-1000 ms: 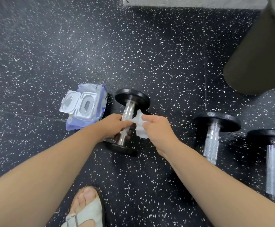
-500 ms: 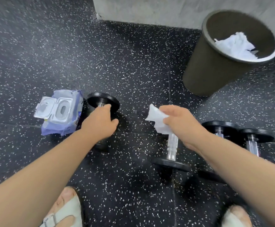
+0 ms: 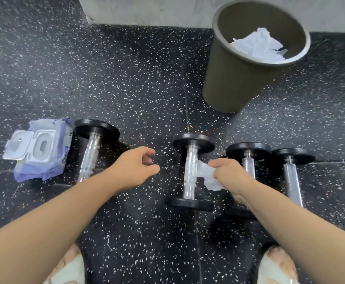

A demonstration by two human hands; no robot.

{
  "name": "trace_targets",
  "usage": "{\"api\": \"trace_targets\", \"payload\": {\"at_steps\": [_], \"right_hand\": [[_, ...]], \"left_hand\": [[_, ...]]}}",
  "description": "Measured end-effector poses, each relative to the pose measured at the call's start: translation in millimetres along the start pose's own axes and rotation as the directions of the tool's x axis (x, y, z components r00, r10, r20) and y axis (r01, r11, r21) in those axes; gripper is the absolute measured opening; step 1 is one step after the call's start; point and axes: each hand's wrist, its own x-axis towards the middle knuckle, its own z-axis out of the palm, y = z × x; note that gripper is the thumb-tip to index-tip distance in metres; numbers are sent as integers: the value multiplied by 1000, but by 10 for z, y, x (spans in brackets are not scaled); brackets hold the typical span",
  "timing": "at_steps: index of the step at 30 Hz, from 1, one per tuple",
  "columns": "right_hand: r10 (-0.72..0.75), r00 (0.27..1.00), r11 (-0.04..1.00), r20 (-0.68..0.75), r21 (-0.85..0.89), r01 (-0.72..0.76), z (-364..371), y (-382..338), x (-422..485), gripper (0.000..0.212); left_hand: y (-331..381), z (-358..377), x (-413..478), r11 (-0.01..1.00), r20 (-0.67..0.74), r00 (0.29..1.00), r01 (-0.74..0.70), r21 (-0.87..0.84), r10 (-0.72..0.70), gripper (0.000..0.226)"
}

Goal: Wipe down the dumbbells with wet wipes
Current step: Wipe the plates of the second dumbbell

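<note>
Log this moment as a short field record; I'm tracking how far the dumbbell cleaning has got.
dumbbells: four, lying in a row on the floor
left hand: open, empty, between the two leftmost dumbbells
right hand: pinches a wipe beside the handle of the second dumbbell from left
wipes pack: lid open, left of the row
bin: holds crumpled white sheets

My left hand (image 3: 135, 169) hangs left of the second dumbbell (image 3: 190, 173), fingers loosely curled, holding nothing, forearm reaching in from lower left. My right hand (image 3: 232, 175) sits just right of that dumbbell's handle, pinching a crumpled wipe (image 3: 207, 177). Both arms are bare and outstretched.
</note>
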Motion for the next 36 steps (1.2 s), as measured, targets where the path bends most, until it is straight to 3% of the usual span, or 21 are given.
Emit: {"api": "trace_targets", "payload": {"at_steps": [3,6,9,13,16,18,21,24,28,31,34,36], "right_hand": [[61,994,972,96,222,-81,141,-51,44,41],[89,980,835,177,523,-171,227,-21,53,44],[135,983,872,122,457,-177,248,46,43,57],[84,996,964,35,250,-90,305,131,6,40],[38,998,982,50,184,-47,354,193,20,46],[87,994,960,71,259,-103,307,146,38,40],[159,982,808,106,558,-191,171,75,99,12],[138,983,727,123,661,-185,87,48,128,24],[146,988,865,49,479,-151,231,116,123,10],[27,999,975,37,222,-35,441,239,133,7],[5,1000,999,10,39,-5,541,297,209,20],[17,1000,999,11,42,-17,551,288,275,31]], "left_hand": [[24,162,46,998,83,996,45,-50,-41,49],[55,264,94,992,146,986,89,-92,-75,51],[45,308,144,984,158,982,125,-125,-105,52],[-40,391,147,984,183,975,147,-102,-126,49],[-116,479,111,982,243,954,187,-16,-178,50],[-150,516,127,979,268,943,202,4,-196,50],[-166,517,215,978,289,937,209,-7,-198,48],[-165,517,269,984,323,930,179,22,-177,47],[-129,507,287,988,358,922,119,100,-147,52],[-109,491,309,987,379,914,108,115,-144,61],[-98,481,317,987,405,903,101,122,-142,69],[-112,468,315,988,418,897,106,111,-143,71]]}}
